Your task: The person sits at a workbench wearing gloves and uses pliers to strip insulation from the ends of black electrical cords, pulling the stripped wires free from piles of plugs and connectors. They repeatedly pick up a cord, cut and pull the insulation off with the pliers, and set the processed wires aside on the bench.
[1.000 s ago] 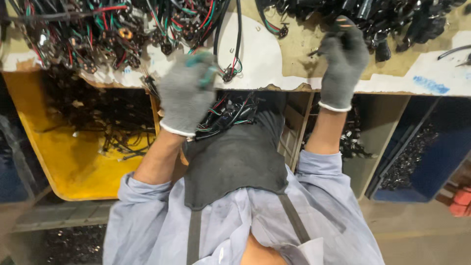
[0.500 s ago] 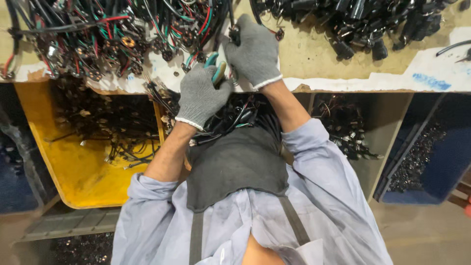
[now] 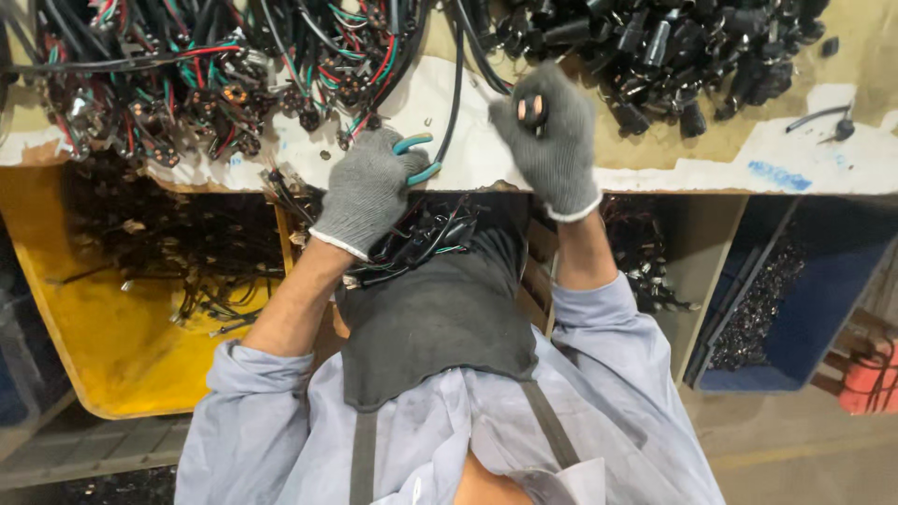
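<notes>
Workbench w/ worn tan/white top (image 3: 748,159) is filling the far half of the view; yellow bin (image 3: 112,346) is sitting below at left, blue bin (image 3: 795,309) at right. Left hand (image 3: 367,187), gray glove, is curling shut around teal-handled cutters (image 3: 416,159), handles pointing right toward the other hand. Right hand (image 3: 552,136) is pinching a black plug (image 3: 533,108) betw. thumb and fingers, prong face turned to the camera, its black cable (image 3: 456,84) running far-left, long axis roughly near-far. Plug is lying just right of the cutters, hands near but apart. Wire tangle (image 3: 215,75) is piling far left, loose black plugs (image 3: 673,47) far right.
</notes>
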The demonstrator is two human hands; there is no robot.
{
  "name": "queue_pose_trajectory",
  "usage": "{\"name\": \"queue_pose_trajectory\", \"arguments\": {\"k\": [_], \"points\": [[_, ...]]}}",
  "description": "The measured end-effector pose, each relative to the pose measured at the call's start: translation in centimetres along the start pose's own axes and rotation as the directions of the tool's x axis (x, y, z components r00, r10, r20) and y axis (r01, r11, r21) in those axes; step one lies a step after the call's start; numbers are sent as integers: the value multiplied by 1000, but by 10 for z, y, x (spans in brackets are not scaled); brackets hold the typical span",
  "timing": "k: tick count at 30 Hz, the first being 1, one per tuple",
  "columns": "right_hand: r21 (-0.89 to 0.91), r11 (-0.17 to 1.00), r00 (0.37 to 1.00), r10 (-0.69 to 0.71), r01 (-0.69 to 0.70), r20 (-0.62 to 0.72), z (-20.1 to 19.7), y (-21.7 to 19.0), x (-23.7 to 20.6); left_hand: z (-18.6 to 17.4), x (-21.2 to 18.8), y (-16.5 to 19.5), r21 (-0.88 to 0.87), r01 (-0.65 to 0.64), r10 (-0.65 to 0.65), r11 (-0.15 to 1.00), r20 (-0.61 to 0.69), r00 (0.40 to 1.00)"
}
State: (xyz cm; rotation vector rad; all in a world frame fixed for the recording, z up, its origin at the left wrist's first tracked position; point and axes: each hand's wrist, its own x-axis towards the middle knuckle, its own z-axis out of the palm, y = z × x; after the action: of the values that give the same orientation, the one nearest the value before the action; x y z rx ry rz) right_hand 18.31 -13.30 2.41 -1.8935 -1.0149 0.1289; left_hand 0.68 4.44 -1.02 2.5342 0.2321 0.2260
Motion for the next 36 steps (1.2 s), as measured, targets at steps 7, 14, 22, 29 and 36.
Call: {"name": "queue_pose_trajectory", "arguments": {"k": [7,14,22,29,36], "points": [[154,988,977,-41,9,208,0,-12,-46,-3,3,0,35,-77,70,996,181,981],[172,983,990,40,-64,136,2,-19,-68,-3,17,31,211,-46,-33,976,359,933],[-8,997,977,-73,76,201,8,-25,-66,-40,15,38,-440,510,-424,739,285,860],[-8,990,907,-125,140,402,5,-43,-54,-61,-18,80,-700,459,-407,548,257,877],[33,998,878,-55,45,476,19,-55,-44,-98,-18,75,-612,-122,-64,782,-273,960]]}}
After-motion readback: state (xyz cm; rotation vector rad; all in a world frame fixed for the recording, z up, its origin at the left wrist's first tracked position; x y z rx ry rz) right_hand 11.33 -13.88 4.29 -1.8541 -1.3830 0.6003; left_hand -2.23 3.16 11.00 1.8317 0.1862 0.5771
